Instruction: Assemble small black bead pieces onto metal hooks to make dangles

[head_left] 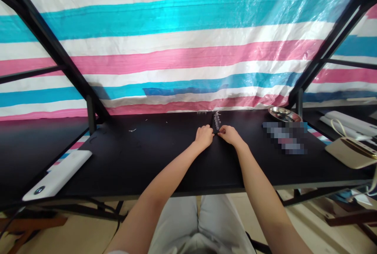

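Observation:
At the middle of the black table, towards its far edge, stands a small black piece with a row of shiny grey bead-like bits along it. What exactly it is I cannot make out. My left hand has its fingers closed at the left side and lower edge of this piece. From the right, my right hand pinches at the lower end of the bead-like row. The fingertips of both hands nearly meet there, and the tiny detail between them is hidden. Just behind my left hand lies a short row of clear bits.
A metal dish sits at the back right, with a blurred-out packet before it. Further right lies a beige pouch. A white power bank rests at the left edge. White thread scraps lie left of centre. Striped sheeting hangs behind.

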{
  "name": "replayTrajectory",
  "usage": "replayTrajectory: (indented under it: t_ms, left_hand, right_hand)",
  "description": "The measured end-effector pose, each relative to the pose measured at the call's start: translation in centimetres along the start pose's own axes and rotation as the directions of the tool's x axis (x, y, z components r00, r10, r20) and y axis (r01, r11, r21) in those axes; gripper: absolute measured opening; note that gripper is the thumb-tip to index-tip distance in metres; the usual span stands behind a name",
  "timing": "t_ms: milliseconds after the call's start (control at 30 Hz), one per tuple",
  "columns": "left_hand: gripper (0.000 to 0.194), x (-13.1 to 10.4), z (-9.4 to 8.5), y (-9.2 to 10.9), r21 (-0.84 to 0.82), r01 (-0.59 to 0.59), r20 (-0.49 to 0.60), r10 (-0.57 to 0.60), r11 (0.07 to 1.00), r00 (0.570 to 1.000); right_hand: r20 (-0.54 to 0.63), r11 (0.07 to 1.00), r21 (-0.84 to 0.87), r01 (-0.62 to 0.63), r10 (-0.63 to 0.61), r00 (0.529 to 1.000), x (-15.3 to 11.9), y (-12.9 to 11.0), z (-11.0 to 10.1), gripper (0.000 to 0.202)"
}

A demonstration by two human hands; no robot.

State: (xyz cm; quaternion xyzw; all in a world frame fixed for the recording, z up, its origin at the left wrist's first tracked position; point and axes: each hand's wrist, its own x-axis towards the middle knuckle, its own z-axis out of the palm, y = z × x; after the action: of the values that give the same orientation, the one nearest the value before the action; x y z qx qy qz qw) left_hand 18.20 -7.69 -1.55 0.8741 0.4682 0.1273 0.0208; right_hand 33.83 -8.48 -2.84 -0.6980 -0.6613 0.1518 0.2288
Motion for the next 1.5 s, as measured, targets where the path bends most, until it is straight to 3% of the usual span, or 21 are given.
replayTrajectory:
  t_ms: [133, 300, 367, 467, 567, 667, 733, 1000, 1500]
  left_hand:
    - [0.016, -1.0, -1.3, -1.7, -0.042, -0.002, 0.067, 0.004, 0.999, 0.998]
    - [0.007, -3.1, -2.6, -5.6, -0.146, -0.056, 0.094, 0.070, 0.988, 0.993]
    - [0.004, -4.1, -2.6, -6.9, -0.254, 0.003, 0.092, 0.021, 0.967, 0.996]
    - [0.007, -5.0, -2.0, -7.8, -0.469, 0.149, 0.014, -0.161, 0.871, 0.987]
    - [0.012, -5.2, -1.2, -7.7, -0.701, 0.191, -0.050, -0.314, 0.687, 0.948]
    - [0.017, -5.2, -0.8, -7.1, -0.861, 0.117, -0.068, -0.340, 0.496, 0.938]
    - [0.020, -5.3, -1.0, -6.6, -0.897, 0.082, -0.079, -0.340, 0.435, 0.937]
    - [0.030, -6.2, -2.6, -5.4, -0.937, 0.095, -0.020, -0.324, 0.336, 0.946]
    - [0.029, -6.3, -3.1, -4.9, -0.965, 0.087, 0.010, -0.296, 0.248, 0.955]
  right_hand:
    - [0.014, 1.000, -0.005, 0.010, -0.010, 1.000, 0.0, 0.0, 0.0, 0.010]
    - [0.073, 0.998, 0.014, 0.055, -0.056, 0.996, -0.3, -0.3, 0.0, 0.009]
    - [0.099, 0.996, 0.042, 0.083, -0.087, 0.991, -0.4, -0.5, 0.1, 0.009]
    - [0.117, 0.990, 0.069, 0.125, -0.132, 0.984, -0.6, -1.0, 0.7, 0.010]
    - [0.117, 0.979, 0.103, 0.175, -0.187, 0.975, -0.7, -1.8, 1.4, 0.010]
    - [0.100, 0.956, 0.147, 0.254, -0.270, 0.958, -0.9, -2.7, 2.0, 0.008]
    - [0.069, 0.935, 0.166, 0.312, -0.327, 0.943, -1.1, -3.5, 2.3, 0.006]
    - [-0.029, 0.867, 0.258, 0.425, -0.433, 0.901, -1.7, -5.1, 2.8, 0.003]
    - [0.005, 0.870, 0.238, 0.431, -0.445, 0.896, -1.9, -5.4, 2.6, 0.012]
